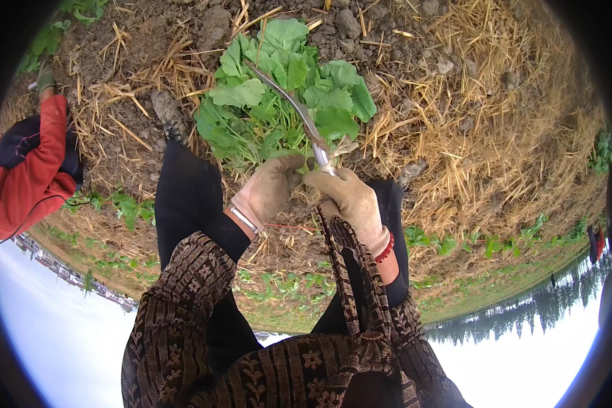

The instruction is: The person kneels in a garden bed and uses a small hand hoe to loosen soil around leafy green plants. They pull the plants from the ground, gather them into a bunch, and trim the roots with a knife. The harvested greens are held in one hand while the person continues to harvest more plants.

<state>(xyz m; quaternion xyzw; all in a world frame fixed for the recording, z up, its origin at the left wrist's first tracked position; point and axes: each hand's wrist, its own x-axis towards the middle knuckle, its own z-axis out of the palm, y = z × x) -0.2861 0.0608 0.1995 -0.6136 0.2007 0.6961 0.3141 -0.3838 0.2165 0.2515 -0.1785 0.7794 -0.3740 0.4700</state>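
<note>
Both my hands wear beige work gloves and meet low in front of me, just below a heap of leafy green plants (285, 92) on the ground. My right hand (349, 196) is closed around the lower end of a sickle (303, 112), whose curved metal blade reaches up and left over the leaves. Some dry, pale plant scraps (342, 149) cling near the base of the blade. My left hand (273, 186) has its fingertips together at a bit of green stem beside the sickle; its exact grip is partly hidden. A patterned fabric tie hangs under my right hand.
Straw mulch (479, 127) and soil clods (348, 23) surround the heap. My muddy shoe (168, 115) stands left of the leaves. A person in a red top (30, 173) is at the far left, one gloved hand near the soil. Rows of young green plants (285, 285) lie behind my legs.
</note>
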